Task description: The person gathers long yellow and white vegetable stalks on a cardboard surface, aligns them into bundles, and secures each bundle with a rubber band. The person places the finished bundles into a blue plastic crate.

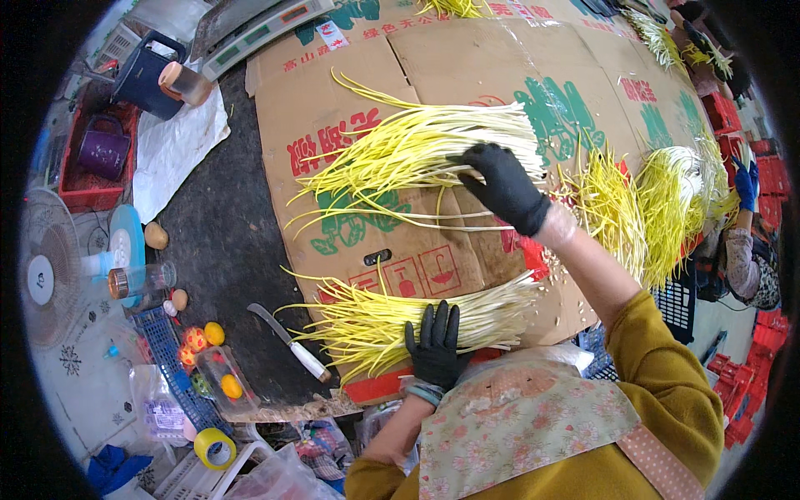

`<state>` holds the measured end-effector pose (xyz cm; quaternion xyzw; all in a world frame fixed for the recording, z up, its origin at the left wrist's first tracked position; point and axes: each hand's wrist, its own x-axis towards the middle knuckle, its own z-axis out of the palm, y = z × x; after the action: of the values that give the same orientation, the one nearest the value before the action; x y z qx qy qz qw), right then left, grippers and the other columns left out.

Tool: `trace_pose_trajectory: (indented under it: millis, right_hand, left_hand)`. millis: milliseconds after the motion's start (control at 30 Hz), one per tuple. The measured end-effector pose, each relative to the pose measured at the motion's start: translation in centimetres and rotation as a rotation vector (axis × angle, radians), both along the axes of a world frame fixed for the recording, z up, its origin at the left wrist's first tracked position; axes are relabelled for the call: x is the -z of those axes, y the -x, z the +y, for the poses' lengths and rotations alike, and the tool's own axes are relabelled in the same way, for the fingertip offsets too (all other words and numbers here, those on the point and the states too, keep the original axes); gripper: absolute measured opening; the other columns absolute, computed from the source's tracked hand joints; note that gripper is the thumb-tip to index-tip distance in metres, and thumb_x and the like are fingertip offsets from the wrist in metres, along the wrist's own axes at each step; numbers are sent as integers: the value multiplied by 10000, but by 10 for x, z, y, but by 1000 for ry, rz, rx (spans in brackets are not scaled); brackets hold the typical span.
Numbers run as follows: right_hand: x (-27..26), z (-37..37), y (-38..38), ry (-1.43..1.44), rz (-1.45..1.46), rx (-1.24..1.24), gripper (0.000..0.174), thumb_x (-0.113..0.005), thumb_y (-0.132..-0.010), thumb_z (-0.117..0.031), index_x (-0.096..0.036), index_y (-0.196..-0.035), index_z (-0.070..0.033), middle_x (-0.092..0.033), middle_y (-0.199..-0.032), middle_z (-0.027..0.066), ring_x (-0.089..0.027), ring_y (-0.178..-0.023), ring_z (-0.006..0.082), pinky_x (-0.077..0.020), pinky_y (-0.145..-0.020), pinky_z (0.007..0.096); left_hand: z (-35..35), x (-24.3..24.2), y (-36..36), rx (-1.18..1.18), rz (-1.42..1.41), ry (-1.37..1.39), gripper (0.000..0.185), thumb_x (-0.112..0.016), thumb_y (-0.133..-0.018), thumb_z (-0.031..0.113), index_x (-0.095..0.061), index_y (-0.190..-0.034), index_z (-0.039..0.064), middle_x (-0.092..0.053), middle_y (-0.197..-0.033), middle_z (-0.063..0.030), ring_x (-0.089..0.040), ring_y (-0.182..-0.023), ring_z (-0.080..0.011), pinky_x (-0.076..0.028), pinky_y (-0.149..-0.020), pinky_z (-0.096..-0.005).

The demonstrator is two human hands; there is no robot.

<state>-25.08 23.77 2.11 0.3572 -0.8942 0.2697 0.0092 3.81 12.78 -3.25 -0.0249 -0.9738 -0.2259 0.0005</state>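
Two bundles of yellow-and-white garlic chives lie on flattened printed cardboard (pixel 462 50). My left hand (pixel 437 344), in a black glove, rests spread on the near bundle (pixel 369 312). Over the white ends of the far bundle (pixel 412 144) is my right hand (pixel 506 187), also black-gloved, fingers bent; whether it grips any stalks cannot be told. A few loose stalks (pixel 437 219) lie between the bundles. Right of my right hand, more yellow chives (pixel 609 212) are heaped, with small pale bits scattered beside them. A curved knife (pixel 294 347) with a white handle lies left of the near bundle.
A scale (pixel 269 31) and a dark blue pitcher (pixel 150 75) stand at the back left. On the left are a fan (pixel 47 275), a glass jar (pixel 142 280), a blue basket (pixel 178 369) and yellow tape (pixel 214 448). A co-worker's blue-gloved hand (pixel 745 184) holds chives at the right.
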Motion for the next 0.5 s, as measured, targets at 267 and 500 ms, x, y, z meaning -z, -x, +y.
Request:
trace_pose_trajectory:
  millis: [267, 500]
  right_hand:
    - [35, -41, -8, -276, 136, 70, 566, -654, -741, -179, -490, -1281, -148, -474, -1285, 146, -443, -1165, 345, -401, -900, 451]
    - [37, -32, -29, -142, 94, 75, 536, -574, -765, -127, -483, -1293, -132, -456, -1304, 179, -436, -1188, 359, -406, -890, 462]
  left_hand:
    - [2, -2, 2, -14, 19, 39, 726, -583, -767, 556, -442, -1329, 120, -397, -1398, -82, -306, -1324, -271, -92, -1079, -556]
    - [1, -2, 2, -16, 45, 38, 727, -584, -758, 538, -432, -1336, 124, -395, -1400, -82, -313, -1317, -268, -107, -1076, -553]
